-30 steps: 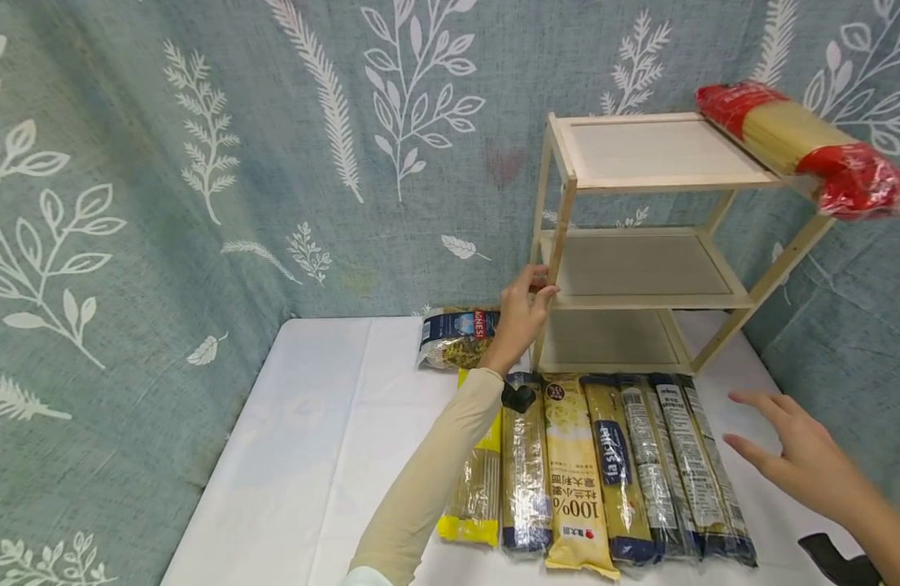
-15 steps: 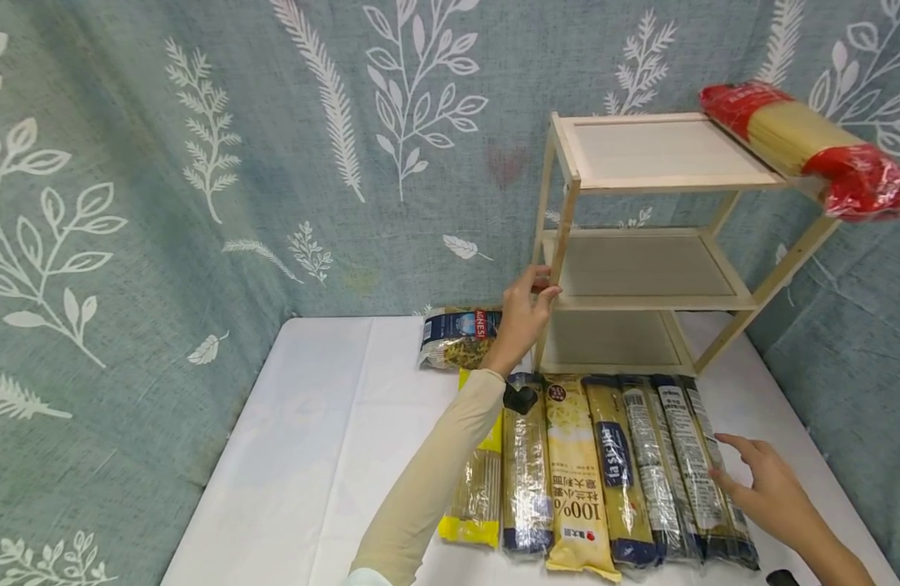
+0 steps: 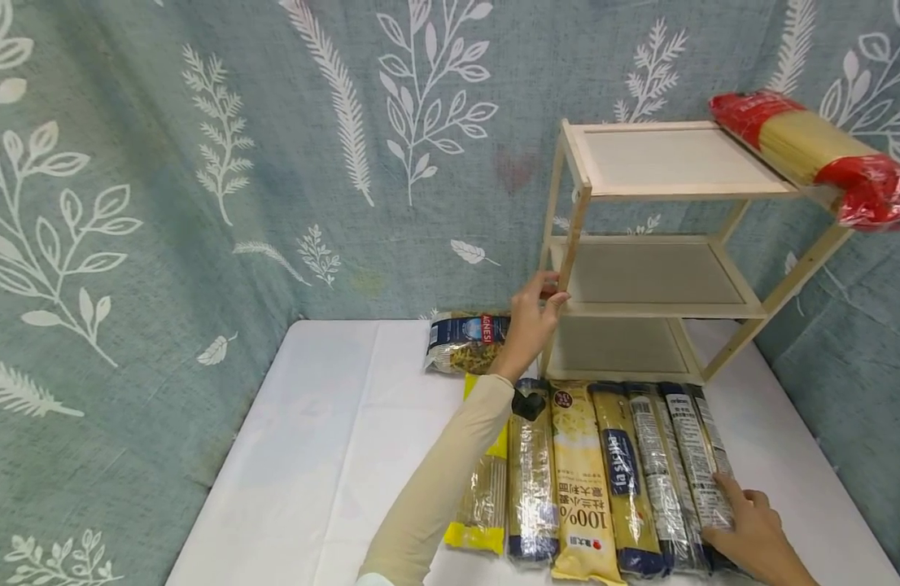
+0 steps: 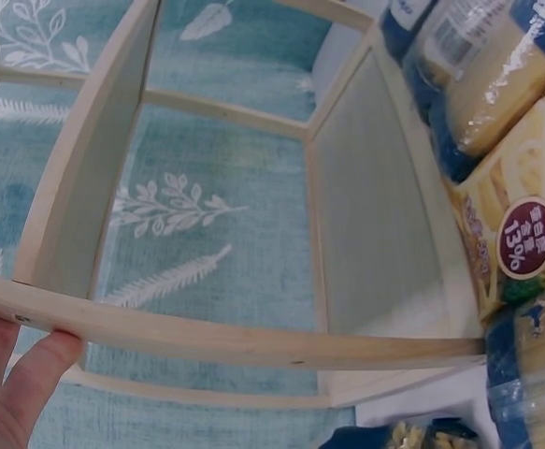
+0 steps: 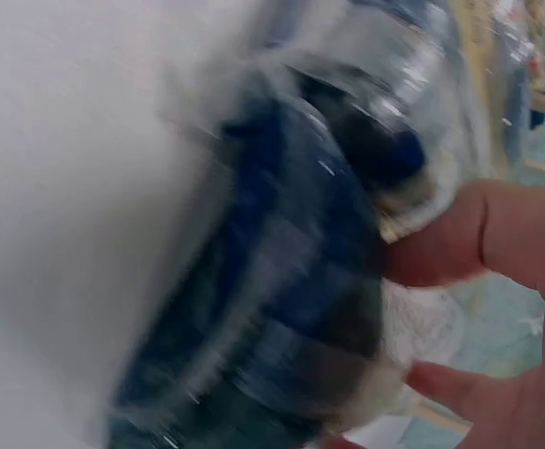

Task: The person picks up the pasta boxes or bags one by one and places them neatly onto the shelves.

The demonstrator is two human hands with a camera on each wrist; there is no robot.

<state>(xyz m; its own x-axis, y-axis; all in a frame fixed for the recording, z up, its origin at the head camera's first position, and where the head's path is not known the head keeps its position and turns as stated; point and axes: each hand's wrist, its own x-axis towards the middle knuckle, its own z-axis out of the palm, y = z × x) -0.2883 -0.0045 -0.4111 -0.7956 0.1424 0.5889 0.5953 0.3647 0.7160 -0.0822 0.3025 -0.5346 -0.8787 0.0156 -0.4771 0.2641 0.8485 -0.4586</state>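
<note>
My left hand grips the front left post of a three-tier wooden shelf. In the left wrist view, the thumb and fingers meet that post at the middle tier. My right hand holds the near end of the rightmost spaghetti packet, thumb on its left and fingers over its right side. The right wrist view shows the packet's dark blue end blurred, with fingers against it. That packet lies last in a row of long pasta packets in front of the shelf.
A red-ended spaghetti packet lies on the shelf's top right, overhanging the front. The row includes a yellow packet, a La Sicilia packet and a yellow-ended packet. An Agnesi pasta bag lies left of the shelf. Patterned curtain stands behind.
My right hand has come in from the right, down and leftward, onto the near end of the rightmost packet and taken hold of it. My left hand keeps its grip on the post.
</note>
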